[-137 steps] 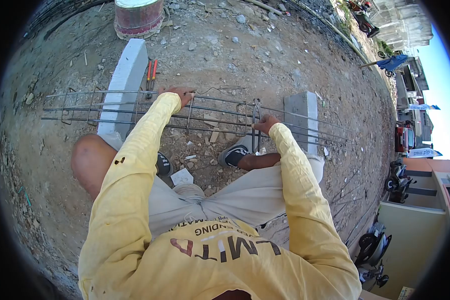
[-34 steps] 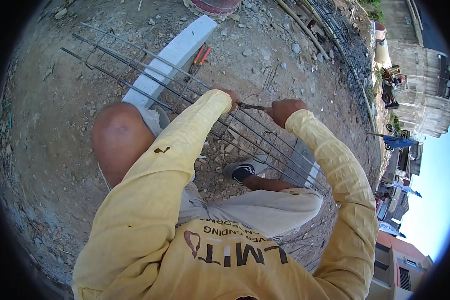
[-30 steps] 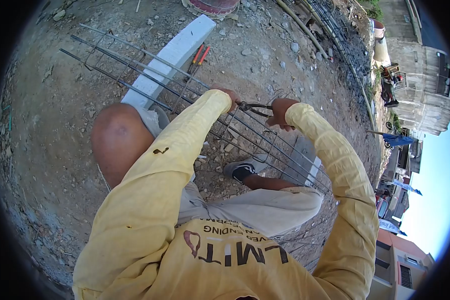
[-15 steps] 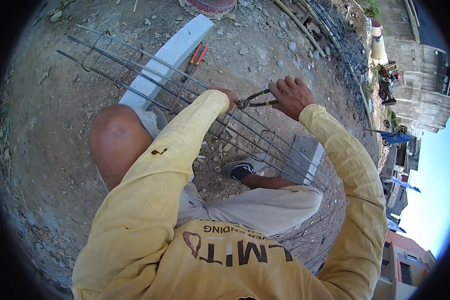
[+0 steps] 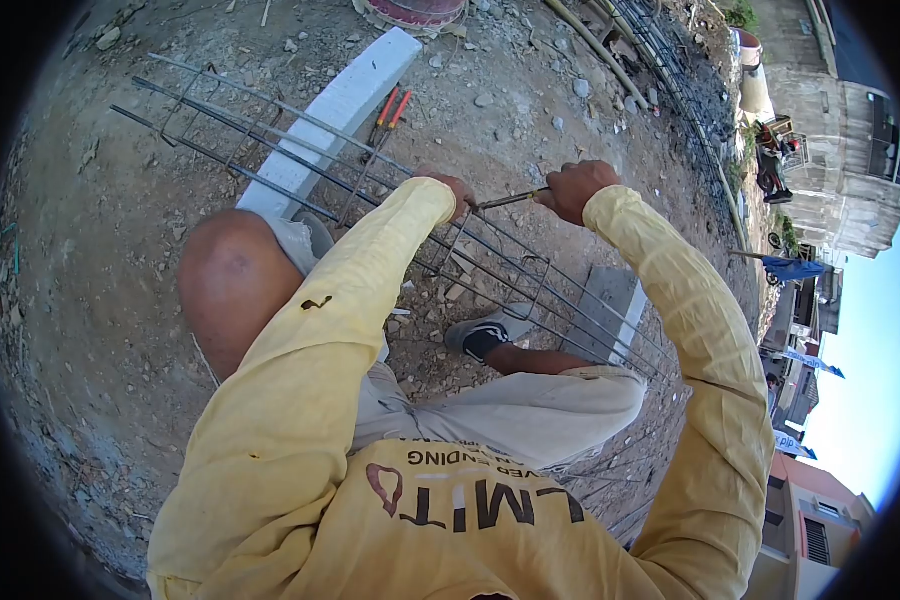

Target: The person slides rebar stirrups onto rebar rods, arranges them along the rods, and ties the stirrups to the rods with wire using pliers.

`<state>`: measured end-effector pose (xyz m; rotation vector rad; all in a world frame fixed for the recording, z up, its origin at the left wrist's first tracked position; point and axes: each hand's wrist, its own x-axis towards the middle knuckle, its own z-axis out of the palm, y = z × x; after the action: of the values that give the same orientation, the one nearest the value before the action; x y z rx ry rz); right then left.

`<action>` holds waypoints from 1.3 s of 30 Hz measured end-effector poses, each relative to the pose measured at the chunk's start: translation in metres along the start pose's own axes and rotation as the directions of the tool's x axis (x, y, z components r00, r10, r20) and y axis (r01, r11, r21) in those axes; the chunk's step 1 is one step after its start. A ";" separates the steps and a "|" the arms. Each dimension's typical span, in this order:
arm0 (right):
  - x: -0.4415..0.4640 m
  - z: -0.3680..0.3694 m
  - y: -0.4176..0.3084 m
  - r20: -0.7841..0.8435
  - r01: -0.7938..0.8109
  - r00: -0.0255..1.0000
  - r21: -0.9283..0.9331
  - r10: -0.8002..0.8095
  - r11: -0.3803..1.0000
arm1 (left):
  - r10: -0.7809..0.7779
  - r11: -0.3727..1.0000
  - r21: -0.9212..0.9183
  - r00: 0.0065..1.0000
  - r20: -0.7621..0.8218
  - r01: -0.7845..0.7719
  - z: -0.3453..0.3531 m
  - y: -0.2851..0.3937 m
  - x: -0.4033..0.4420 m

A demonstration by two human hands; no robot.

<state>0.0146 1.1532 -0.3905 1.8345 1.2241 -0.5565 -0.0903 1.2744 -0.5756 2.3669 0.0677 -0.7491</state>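
Observation:
A long rebar cage (image 5: pixel 355 170) of parallel bars with square stirrups lies slantwise across two concrete blocks. My left hand (image 5: pixel 457 192) is closed on the top bar of the cage, near a stirrup corner; its fingertips are partly hidden. Dark metal pincers (image 5: pixel 510 200) have their jaws at that corner, just right of my left hand. Around the pincers' handles my right hand (image 5: pixel 578 190) is closed, to the right of the cage and above it.
A long pale concrete block (image 5: pixel 345 100) supports the cage's left part, and a shorter grey block (image 5: pixel 602 310) its right part. Red-handled cutters (image 5: pixel 394 108) lie beyond the cage. A bucket (image 5: pixel 415 10) stands at the top edge. My shoe (image 5: pixel 485 338) is below the cage.
The pincers' handles, spread apart half a second ago, are now together in my closed right hand, which has shifted slightly left. My left hand has stayed at the same corner.

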 end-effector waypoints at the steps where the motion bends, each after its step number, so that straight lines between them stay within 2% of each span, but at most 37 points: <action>1: 0.000 0.004 -0.002 -0.075 0.004 0.997 -0.015 -0.005 1.000 | 0.004 1.000 0.015 1.000 -0.012 -0.003 0.002 -0.002 0.003; 4: -0.007 0.015 -0.008 -0.067 -0.053 0.996 0.143 0.063 0.988 | 0.010 0.999 0.043 1.000 -0.029 -0.009 0.009 -0.003 0.008; 7: -0.008 0.009 -0.008 0.273 -0.206 0.958 0.459 0.084 0.864 | -0.001 0.999 0.036 1.000 -0.003 0.001 0.001 -0.001 0.002; 9: -0.009 0.018 -0.004 0.434 -0.294 0.900 0.557 0.030 0.777 | -0.014 1.000 0.015 0.999 0.040 0.013 -0.003 0.001 -0.001; 10: -0.009 0.026 -0.001 0.507 -0.344 0.862 0.594 -0.006 0.727 | 0.015 0.999 0.039 1.000 -0.001 -0.015 0.002 -0.002 0.004; 11: -0.009 0.031 -0.001 0.536 -0.398 0.844 0.657 -0.025 0.641 | 0.045 0.997 0.064 0.998 -0.043 -0.042 0.012 -0.010 0.013; 12: -0.012 0.034 -0.001 0.549 -0.416 0.835 0.671 -0.036 0.614 | 0.074 0.994 0.091 0.994 -0.084 -0.066 0.022 -0.016 0.024; 14: -0.017 0.036 -0.003 0.571 -0.447 0.818 0.700 -0.061 0.558 | 0.060 0.986 0.158 0.998 -0.030 -0.055 0.029 -0.018 0.038; 15: -0.020 0.036 -0.003 0.556 -0.421 0.831 0.667 -0.034 0.615 | 0.051 0.980 0.191 0.999 -0.002 -0.050 0.030 -0.020 0.044; 17: -0.029 0.045 -0.010 0.237 -0.233 0.963 0.483 0.130 0.844 | 0.095 0.993 0.073 0.995 -0.020 -0.093 0.022 -0.017 0.030; 18: -0.034 0.047 -0.015 0.040 -0.165 0.986 0.344 0.161 0.924 | 0.112 0.994 0.019 0.993 -0.034 -0.111 0.017 -0.016 0.020; 19: -0.040 0.037 -0.020 0.031 -0.142 0.990 0.277 0.139 0.950 | 0.105 0.994 0.046 0.993 -0.051 -0.103 0.010 -0.011 0.013; 20: -0.043 0.047 -0.022 -0.134 -0.086 0.984 0.225 0.118 0.970 | 0.129 0.992 0.011 0.990 -0.048 -0.129 0.018 -0.017 0.025; 21: -0.045 0.057 -0.020 -0.327 0.012 0.945 0.090 0.019 0.996 | 0.098 0.994 0.047 0.995 -0.010 -0.097 0.012 -0.013 0.018; 22: -0.047 0.057 -0.022 -0.396 0.023 0.918 0.053 -0.001 0.998 | 0.117 0.993 0.017 0.991 -0.057 -0.117 0.019 -0.016 0.023; 23: -0.048 0.054 -0.022 -0.421 0.009 0.907 0.036 0.007 0.999 | 0.118 0.991 0.065 0.992 -0.039 -0.116 0.022 -0.017 0.030; 24: -0.050 0.051 -0.023 -0.412 -0.012 0.910 0.053 0.033 0.999 | 0.080 0.997 0.032 0.992 -0.096 -0.077 0.039 -0.022 0.055; 25: -0.053 0.048 -0.023 -0.414 -0.004 0.910 0.038 0.020 0.999 | 0.119 0.989 0.091 0.991 -0.065 -0.113 0.016 -0.013 0.019; 27: -0.053 0.047 -0.025 -0.257 -0.038 0.965 0.064 0.053 0.997 | 0.102 0.994 0.057 0.990 -0.098 -0.097 0.014 -0.006 0.012; 28: -0.054 0.043 -0.024 -0.122 -0.068 0.989 0.170 0.089 0.983 | 0.094 0.995 0.036 0.988 -0.118 -0.091 0.016 -0.006 0.014; 31: -0.043 0.063 -0.008 -0.053 -0.011 0.998 0.429 0.038 0.903 | 0.068 0.997 -0.015 0.984 -0.162 -0.071 0.025 -0.006 0.018; 33: -0.034 0.070 -0.002 0.054 -0.033 0.999 0.572 0.003 0.820 | 0.055 0.998 -0.034 0.982 -0.179 -0.062 0.026 -0.006 0.017; 36: -0.040 0.043 -0.009 0.442 -0.405 0.894 0.720 0.077 0.564 | 0.069 0.996 -0.044 0.977 -0.200 -0.080 0.017 -0.009 0.005; 38: -0.026 0.073 -0.005 0.216 -0.172 0.973 0.472 0.076 0.865 | 0.064 0.994 -0.073 0.971 -0.231 -0.083 0.030 -0.011 0.020; 39: -0.020 0.082 -0.003 0.104 -0.068 0.994 0.294 0.039 0.954 | 0.065 0.992 -0.088 0.967 -0.244 -0.089 0.035 -0.010 0.025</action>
<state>0.0102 1.0751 -0.4215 2.0563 1.0657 -0.8264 -0.0894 1.2578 -0.6170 2.3407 0.1123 -0.4087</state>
